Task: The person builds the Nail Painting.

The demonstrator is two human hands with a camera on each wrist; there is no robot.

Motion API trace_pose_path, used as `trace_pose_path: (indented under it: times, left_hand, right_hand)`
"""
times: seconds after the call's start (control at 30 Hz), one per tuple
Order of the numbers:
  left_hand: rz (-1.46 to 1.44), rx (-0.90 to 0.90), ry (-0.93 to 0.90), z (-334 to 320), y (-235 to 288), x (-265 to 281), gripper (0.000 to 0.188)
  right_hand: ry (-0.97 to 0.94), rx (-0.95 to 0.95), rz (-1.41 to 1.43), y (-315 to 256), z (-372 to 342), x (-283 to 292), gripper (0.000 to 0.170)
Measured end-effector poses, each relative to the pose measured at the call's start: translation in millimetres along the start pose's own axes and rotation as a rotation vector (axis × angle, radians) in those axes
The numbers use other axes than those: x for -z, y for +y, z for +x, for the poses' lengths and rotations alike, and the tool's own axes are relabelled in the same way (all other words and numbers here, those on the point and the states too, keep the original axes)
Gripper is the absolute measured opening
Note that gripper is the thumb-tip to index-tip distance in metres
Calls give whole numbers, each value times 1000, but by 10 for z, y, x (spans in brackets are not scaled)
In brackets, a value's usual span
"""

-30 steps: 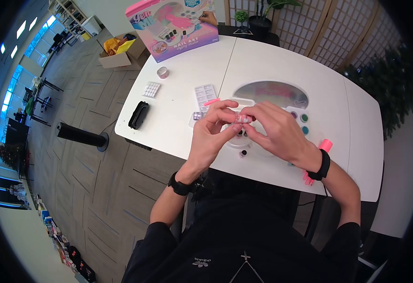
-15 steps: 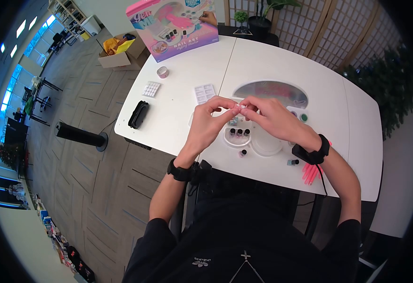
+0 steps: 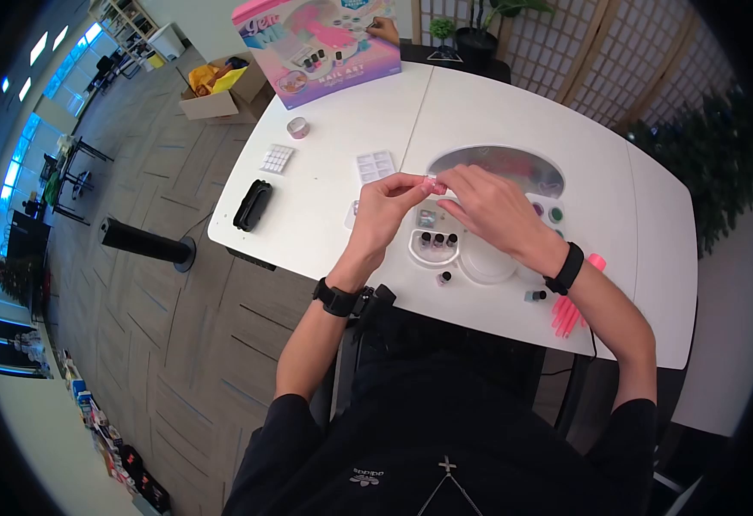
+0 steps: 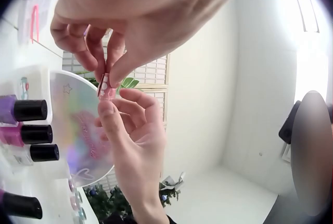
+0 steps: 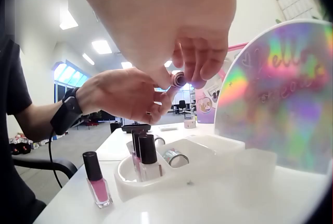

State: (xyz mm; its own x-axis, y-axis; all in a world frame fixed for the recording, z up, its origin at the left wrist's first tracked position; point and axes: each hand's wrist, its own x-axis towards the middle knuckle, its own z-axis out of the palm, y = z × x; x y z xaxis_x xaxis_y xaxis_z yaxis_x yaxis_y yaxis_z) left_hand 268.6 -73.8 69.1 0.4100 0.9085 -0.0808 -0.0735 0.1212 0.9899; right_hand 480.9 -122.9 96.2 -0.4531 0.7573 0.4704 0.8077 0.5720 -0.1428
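Observation:
Both hands meet over the white table [image 3: 325, 228], around a small pink roll with white spots [image 4: 106, 87]. My left hand [image 3: 382, 215] pinches one end between thumb and fingertips. At the other end, the thumb and fingers of my right hand [image 3: 498, 211] hold it. The roll's round end [image 5: 178, 79] shows dark and light rings in the right wrist view. Below the hands, a white holder [image 3: 433, 256] carries several black-capped polish bottles, and a pink bottle [image 5: 99, 187] stands beside it. A mirror-like oval panel [image 3: 497, 163] rises behind the hands.
At the left lie a black case [image 3: 253, 205], a white block sheet [image 3: 277, 158] and a small round tub [image 3: 297, 128]. A compartment tray [image 3: 376, 166] sits mid-table, with a printed box [image 3: 325, 52] at the back. Pink sticks [image 3: 568, 318] lie at the right edge.
Both hands have moved slightly up and away from the body with the roll between them. My right fingers have straightened somewhat. The bottles in the holder, covered at first, are uncovered.

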Motion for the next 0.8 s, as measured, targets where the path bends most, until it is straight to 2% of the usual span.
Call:
trace_pose_path:
  times: [0.17, 0.27, 0.47, 0.57, 0.67, 0.8]
  left_hand:
    - [49, 71, -5, -5, -13, 24, 19]
    - [76, 50, -34, 66, -130, 84, 20]
    - [456, -27, -2, 116, -175, 111, 28]
    - [594, 20, -4, 99, -99, 88, 31]
    - [564, -45, -13, 131, -212, 135, 34]
    - [562, -9, -2, 119, -229, 136, 32]
  right_hand:
    - [-80, 113, -178, 82, 1, -56, 19]
    - [-130, 127, -217, 113, -8, -93, 17]
    - [-136, 71, -83, 138, -22, -203, 13]
    - [-160, -8, 28, 158, -36, -284, 14]
    - [-146, -60, 118, 164, -40, -328, 19]
    - [-170, -86, 131, 177, -61, -378, 22]
